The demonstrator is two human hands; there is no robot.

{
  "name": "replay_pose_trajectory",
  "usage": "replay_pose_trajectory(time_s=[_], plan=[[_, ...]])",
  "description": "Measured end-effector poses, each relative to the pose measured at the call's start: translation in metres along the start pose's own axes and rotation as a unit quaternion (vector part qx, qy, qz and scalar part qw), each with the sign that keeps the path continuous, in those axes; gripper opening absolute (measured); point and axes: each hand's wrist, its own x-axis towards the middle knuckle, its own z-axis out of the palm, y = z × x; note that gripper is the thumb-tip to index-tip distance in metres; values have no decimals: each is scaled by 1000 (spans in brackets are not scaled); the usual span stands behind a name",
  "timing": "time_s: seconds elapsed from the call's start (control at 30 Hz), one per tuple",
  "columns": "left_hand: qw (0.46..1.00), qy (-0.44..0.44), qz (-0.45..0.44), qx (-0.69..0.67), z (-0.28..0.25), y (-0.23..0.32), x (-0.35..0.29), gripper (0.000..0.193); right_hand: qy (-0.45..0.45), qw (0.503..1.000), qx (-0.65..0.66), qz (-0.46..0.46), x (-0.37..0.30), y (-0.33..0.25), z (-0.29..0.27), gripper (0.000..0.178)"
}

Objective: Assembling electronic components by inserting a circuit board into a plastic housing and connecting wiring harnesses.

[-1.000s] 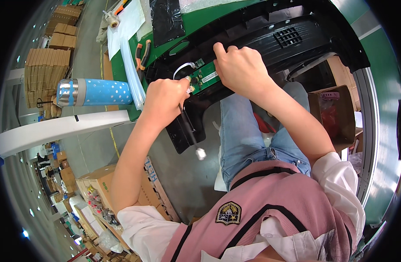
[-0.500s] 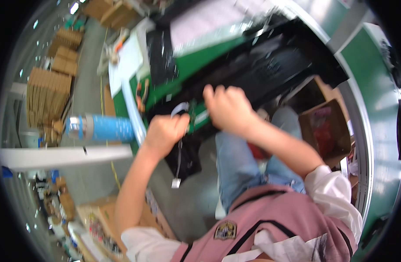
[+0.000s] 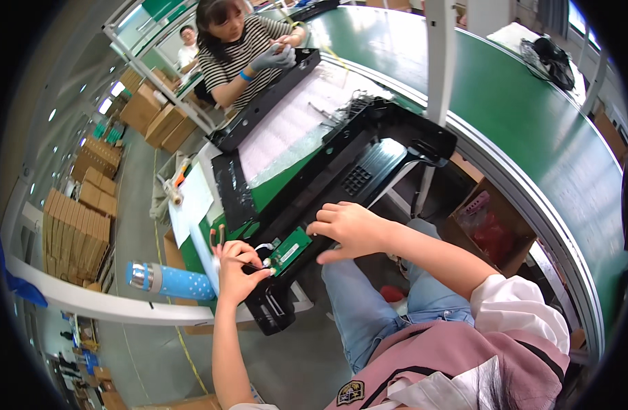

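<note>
A long black plastic housing (image 3: pixel 314 205) lies slantwise before me, its near end jutting past the table edge. Near that end a green circuit board (image 3: pixel 291 250) with a white label sits in it. My left hand (image 3: pixel 237 275) is closed at the board's left end, thumb and forefinger pinching a thin dark cable (image 3: pixel 251 264) beside small white plugs. The exact grip is partly hidden by the fingers. Over the board's right end, my right hand (image 3: pixel 351 229) is open, fingers apart and bent, holding nothing.
Orange-handled pliers (image 3: pixel 217 236) lie behind my left hand. A blue bottle (image 3: pixel 170 280) stands at the left. Farther back are foam sheeting (image 3: pixel 286 130) and another black housing (image 3: pixel 266 96), where a gloved co-worker (image 3: pixel 242 58) works. A cardboard box (image 3: pixel 491 222) sits at right.
The view has tilted up, bringing the co-worker in. The dangling cable end with its white plug no longer hangs below my left hand. My right hand has loosened from a curled shape.
</note>
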Motion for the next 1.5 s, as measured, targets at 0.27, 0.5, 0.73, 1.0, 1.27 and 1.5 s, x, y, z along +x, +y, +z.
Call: replay_pose_trajectory(time_s=[0.27, 0.5, 0.73, 1.0, 1.27, 1.5], plan=[[963, 223, -133, -72, 16, -28, -6, 33, -27, 989, -121, -77, -31, 26, 8, 27], [882, 301, -325, -163, 46, -35, -67, 50, 24, 989, -132, -69, -32, 21, 11, 20], [747, 144, -439, -479, 23, -29, -68, 41, -2, 976, -152, -157, -24, 20, 8, 17], [564, 183, -448, -669, 29, 5, -82, 49, 77, 963, -176, -191, -5, 5, -19, 21], [562, 267, -428, -655, 41, 21, -78, 49, 153, 983, -83, -60, -69, -16, -45, 32], [618, 224, -418, -627, 57, -1, -39, 48, 118, 979, -134, 103, -217, -31, -94, 27]])
